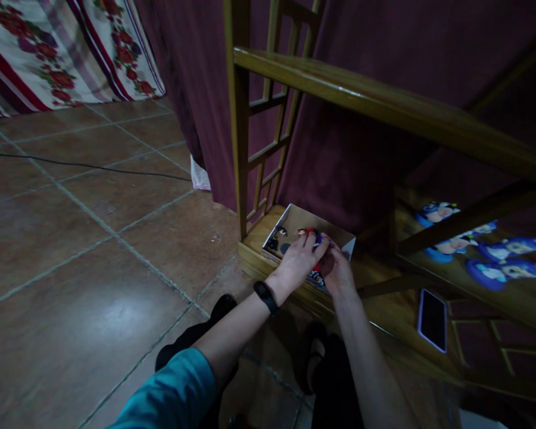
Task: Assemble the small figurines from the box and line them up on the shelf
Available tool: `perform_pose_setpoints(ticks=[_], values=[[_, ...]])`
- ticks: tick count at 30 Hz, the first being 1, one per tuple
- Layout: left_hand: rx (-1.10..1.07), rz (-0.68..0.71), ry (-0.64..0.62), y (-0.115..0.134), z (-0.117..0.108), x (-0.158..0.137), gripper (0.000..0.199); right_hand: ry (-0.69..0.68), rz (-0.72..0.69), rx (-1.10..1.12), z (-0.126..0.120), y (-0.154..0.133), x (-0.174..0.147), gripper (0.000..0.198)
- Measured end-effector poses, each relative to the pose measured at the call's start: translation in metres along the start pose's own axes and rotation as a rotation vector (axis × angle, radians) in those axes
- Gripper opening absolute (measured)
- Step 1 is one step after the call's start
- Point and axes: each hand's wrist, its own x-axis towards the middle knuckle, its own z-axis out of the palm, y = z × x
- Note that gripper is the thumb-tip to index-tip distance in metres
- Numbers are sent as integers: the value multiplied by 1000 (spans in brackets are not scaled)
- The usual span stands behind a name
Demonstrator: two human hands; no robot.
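Two hands mine: one left hand (pixel 297 259), one right hand (pixel 337 273). One black wristband (pixel 265 297), on my left. One open box (pixel 317 223) under my hands. Small figures (pixel 282 231) inside: at least two, full count hidden by my fingers. Blue figures (pixel 509 249) at right: at least four, overlapping. One phone (pixel 432 320), near right. One dark cable (pixel 89 167), left. One floral cloth (pixel 62 53), far left.

The shelf (pixel 348 93) looks like glossy wood, the box (pixel 310 219) matt cardboard, the curtain (pixel 205 107) matt cloth.
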Motion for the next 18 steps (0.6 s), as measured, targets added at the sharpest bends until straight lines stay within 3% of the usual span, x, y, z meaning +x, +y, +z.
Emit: perform_pose_setpoints(ticks=[18], values=[[0,-15,-30,2,2,1,53,20,-2,-21,-2,3,4,38]])
